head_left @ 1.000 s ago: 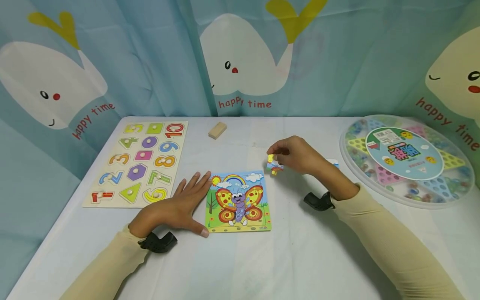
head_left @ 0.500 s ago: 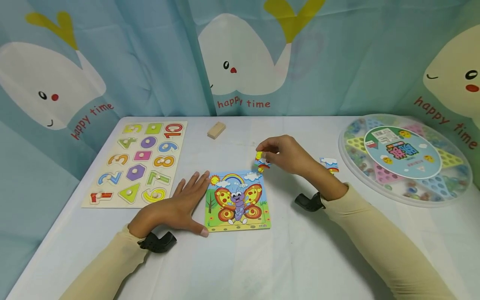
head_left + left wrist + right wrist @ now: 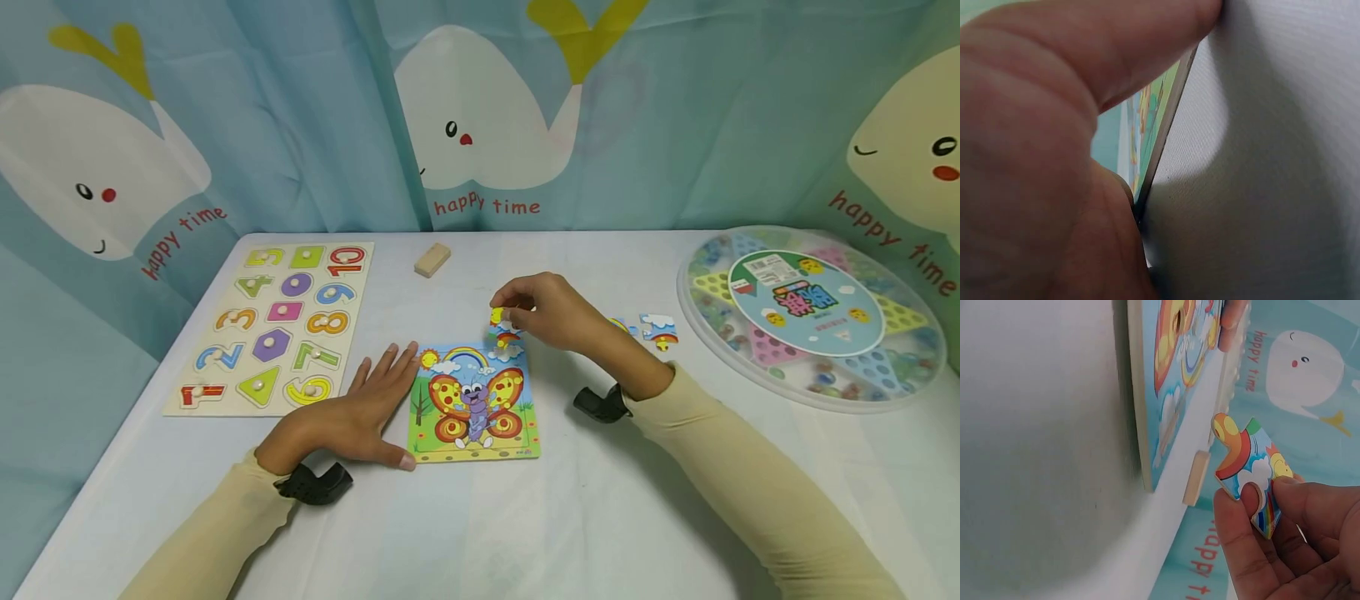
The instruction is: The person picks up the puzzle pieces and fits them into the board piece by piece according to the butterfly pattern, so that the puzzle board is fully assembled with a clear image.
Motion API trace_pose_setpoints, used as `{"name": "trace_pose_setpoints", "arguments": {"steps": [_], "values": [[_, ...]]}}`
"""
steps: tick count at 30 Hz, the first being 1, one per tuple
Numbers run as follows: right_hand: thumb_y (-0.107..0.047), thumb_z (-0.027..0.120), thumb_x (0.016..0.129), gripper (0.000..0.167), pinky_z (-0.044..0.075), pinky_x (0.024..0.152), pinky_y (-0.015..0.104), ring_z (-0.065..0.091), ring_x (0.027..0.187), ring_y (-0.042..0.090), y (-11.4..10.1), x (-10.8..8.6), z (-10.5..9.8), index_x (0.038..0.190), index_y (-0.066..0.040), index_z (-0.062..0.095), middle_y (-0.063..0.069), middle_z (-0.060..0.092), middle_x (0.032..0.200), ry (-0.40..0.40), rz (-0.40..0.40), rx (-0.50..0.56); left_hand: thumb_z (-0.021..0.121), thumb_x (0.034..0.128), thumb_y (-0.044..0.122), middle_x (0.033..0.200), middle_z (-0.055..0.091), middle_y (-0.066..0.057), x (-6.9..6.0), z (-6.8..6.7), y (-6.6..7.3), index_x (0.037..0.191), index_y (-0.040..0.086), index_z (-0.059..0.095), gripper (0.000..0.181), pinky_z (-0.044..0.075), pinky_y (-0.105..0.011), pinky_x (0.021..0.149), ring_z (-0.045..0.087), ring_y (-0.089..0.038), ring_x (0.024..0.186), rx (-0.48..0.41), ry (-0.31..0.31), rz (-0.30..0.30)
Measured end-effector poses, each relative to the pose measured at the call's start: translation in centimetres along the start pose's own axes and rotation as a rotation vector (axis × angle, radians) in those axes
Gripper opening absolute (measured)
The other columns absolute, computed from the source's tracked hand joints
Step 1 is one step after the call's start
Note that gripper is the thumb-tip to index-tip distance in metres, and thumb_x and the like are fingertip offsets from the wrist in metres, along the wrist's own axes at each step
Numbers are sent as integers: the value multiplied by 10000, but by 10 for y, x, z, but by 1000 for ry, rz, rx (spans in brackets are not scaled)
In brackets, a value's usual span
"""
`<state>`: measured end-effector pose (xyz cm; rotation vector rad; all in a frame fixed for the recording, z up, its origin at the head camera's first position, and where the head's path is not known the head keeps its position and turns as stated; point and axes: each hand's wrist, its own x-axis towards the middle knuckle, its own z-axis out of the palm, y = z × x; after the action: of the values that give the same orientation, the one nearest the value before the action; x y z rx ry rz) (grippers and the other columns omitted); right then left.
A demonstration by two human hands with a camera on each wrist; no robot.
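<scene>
A square butterfly puzzle board (image 3: pixel 474 404) lies flat on the white table in the head view. My left hand (image 3: pixel 352 423) rests along its left side, fingers spread, with the thumb at the near left corner. My right hand (image 3: pixel 551 310) pinches a jigsaw piece (image 3: pixel 506 332) between thumb and fingers, just above the board's far edge. In the right wrist view that piece (image 3: pixel 1259 465) shows a sun, a cloud, a bit of rainbow and an orange knob. The left wrist view has the thumb close up beside the board's edge (image 3: pixel 1166 125).
Two loose jigsaw pieces, one with a cloud and rainbow (image 3: pixel 658 328) and one partly behind the right forearm (image 3: pixel 621 325), lie to the right. A number peg board (image 3: pixel 356 287) is at left, a small wooden block (image 3: pixel 432 260) behind, a round marble game box (image 3: pixel 813 317) at far right.
My right hand has moved left with the jigsaw piece, from right of the board to over its far edge. The loose pieces behind the forearm have come into view. My left hand stays put.
</scene>
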<state>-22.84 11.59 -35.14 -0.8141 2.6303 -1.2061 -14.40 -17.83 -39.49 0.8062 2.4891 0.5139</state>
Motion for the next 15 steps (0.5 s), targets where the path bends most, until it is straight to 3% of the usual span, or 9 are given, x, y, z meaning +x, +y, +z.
{"name": "trace_pose_setpoints", "arguments": {"steps": [15], "values": [[16,624,919,142,506,771,327,596,826,196,-10,4,8,1032,-14,706,58,688,932,-24,-12,-14,794,751,452,1601,-180,-106,0,-1,1,1543,10,-38,1231,-94,-510,1142,-189,-265,1450,-10,7,-11]]}}
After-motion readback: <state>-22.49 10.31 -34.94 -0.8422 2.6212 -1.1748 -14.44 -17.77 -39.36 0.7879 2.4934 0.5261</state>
